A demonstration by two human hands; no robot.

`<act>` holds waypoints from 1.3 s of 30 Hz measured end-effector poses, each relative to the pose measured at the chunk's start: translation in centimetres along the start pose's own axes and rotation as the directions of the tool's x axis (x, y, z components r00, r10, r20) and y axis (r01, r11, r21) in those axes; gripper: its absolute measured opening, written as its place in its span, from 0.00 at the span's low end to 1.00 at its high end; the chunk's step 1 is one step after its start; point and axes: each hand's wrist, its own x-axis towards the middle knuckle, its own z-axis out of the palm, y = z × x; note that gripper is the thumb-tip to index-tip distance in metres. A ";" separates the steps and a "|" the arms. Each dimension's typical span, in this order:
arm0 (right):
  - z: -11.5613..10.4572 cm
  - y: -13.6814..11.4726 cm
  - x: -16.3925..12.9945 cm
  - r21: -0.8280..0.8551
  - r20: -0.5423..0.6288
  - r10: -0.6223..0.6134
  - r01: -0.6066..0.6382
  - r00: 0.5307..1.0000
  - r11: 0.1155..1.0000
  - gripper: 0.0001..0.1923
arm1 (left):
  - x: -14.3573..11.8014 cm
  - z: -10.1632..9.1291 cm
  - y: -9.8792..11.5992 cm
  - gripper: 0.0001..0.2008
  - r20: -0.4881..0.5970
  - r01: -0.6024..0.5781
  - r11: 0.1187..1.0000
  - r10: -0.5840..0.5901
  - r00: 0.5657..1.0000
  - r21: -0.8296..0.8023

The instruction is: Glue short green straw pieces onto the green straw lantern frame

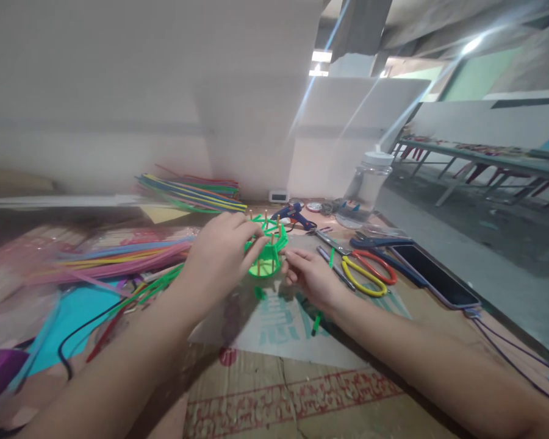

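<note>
A small round green basket-like piece stands in the middle of the table, with thin upright wooden sticks and green strips running around them. My left hand reaches over its left side, thumb and fingers closed on its green upper edge. My right hand is just right of the piece, its thumb and fingertips pinched close to the side. What those right fingertips hold, if anything, is too small to make out. A loose green strip shows below my right wrist.
Scissors, a pen, pliers and a phone lie to the right. Behind are a glue gun and a clear bottle. Coloured strips and a blue sheet are on the left.
</note>
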 end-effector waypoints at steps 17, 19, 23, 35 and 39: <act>-7.3 -11.5 0.7 -0.608 -0.247 -0.637 0.395 0.730 0.689 0.16 | 0.0 0.9 -0.5 0.13 0.026 0.019 1.000 -0.019 0.999 0.005; -7.6 -11.7 0.7 -0.642 -0.275 -0.684 0.400 0.676 0.654 0.21 | 0.0 1.4 -0.5 0.14 0.037 0.021 1.000 -0.021 0.999 -0.004; -6.0 -8.6 1.1 -0.640 -0.156 -0.482 0.283 0.862 0.715 0.24 | -0.2 2.0 -0.3 0.16 0.051 -0.003 1.000 0.003 0.999 -0.002; -0.7 0.3 0.7 -0.069 0.102 0.047 -0.040 0.994 0.997 0.23 | -0.2 2.8 -0.2 0.11 0.086 -0.036 0.999 0.034 0.996 0.017; 0.0 0.4 0.2 0.016 0.107 0.030 -0.032 0.994 0.999 0.22 | -0.2 2.8 -0.2 0.13 0.094 -0.026 0.999 0.028 0.995 -0.028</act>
